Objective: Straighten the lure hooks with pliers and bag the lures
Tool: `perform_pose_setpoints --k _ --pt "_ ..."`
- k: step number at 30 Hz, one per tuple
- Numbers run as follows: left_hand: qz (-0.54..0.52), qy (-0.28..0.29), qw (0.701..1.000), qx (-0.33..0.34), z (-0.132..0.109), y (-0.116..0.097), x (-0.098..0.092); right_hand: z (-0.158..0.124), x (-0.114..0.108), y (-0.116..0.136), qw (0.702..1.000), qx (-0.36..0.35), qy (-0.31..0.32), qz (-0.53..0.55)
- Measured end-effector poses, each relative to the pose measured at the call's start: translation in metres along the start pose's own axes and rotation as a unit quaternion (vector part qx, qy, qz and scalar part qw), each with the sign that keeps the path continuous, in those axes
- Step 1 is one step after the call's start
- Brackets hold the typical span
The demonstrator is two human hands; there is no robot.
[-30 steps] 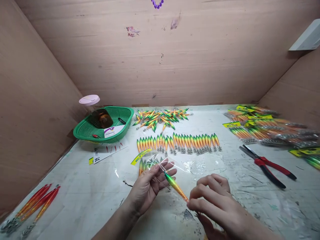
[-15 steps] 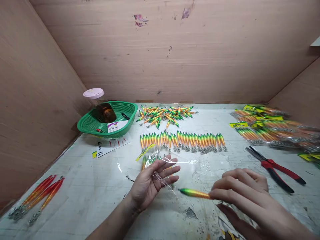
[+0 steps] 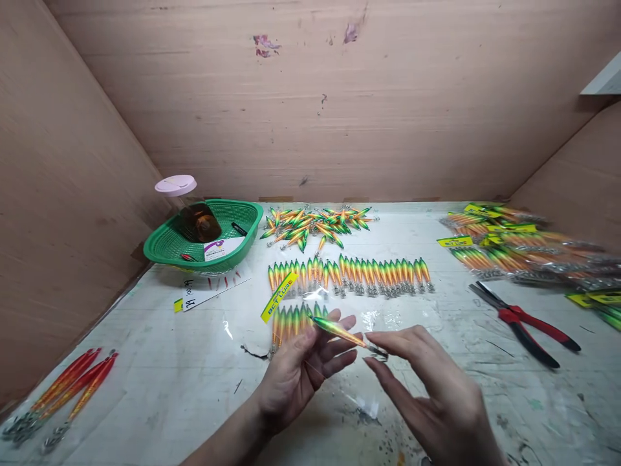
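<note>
A green, yellow and orange fishing lure slants in front of my left palm, its metal hooks toward my right hand. My right hand has thumb and forefinger on either side of that hook end. The lure's green nose lies near the thumb of my left hand. Thin clear plastic, seemingly a bag, is pinched in my left hand, other fingers spread; its edges are hard to make out. Beyond it, a yellow label reading BCT LURE lies above a short row of lures, partly behind my left hand.
Farther back are a long row of lures and a loose pile. A green basket holds a lidded cup. Red-handled pliers and bagged lures lie right; red-orange lures lie left.
My right hand has moved left, carrying the lure to my left palm. Its thumb and forefinger are now at the hook end. The view has shifted slightly.
</note>
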State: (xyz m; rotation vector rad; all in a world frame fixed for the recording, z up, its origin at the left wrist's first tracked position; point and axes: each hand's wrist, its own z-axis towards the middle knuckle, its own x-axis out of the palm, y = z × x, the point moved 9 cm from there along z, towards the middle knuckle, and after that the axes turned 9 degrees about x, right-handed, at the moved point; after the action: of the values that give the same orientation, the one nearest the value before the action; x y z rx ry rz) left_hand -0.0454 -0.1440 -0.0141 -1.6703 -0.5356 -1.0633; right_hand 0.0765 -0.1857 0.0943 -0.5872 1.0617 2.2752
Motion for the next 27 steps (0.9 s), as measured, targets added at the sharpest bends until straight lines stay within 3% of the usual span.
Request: perform_pose_setpoints --k 4,8,14,21,27 --pt "0.013 0.006 1.0 0.008 -0.002 0.003 0.002 -0.001 0.012 0.003 0.998 0.022 -0.063 -0.021" --pt "-0.002 -0.014 1.0 0.007 -0.004 0.001 0.002 -0.002 0.018 0.007 0.995 -0.004 -0.09 -0.048" --pt "-0.018 -0.093 0.995 -0.005 -0.005 0.002 -0.013 0.0 0.032 0.017 0.996 -0.037 -0.064 -0.047" --pt "-0.053 -0.11 0.992 0.009 -0.002 -0.002 -0.014 -0.001 0.03 0.013 0.996 0.01 -0.086 -0.029" --pt "-0.007 -0.137 0.991 -0.001 -0.005 0.001 -0.019 0.0 0.036 0.013 0.998 0.016 -0.03 -0.048"
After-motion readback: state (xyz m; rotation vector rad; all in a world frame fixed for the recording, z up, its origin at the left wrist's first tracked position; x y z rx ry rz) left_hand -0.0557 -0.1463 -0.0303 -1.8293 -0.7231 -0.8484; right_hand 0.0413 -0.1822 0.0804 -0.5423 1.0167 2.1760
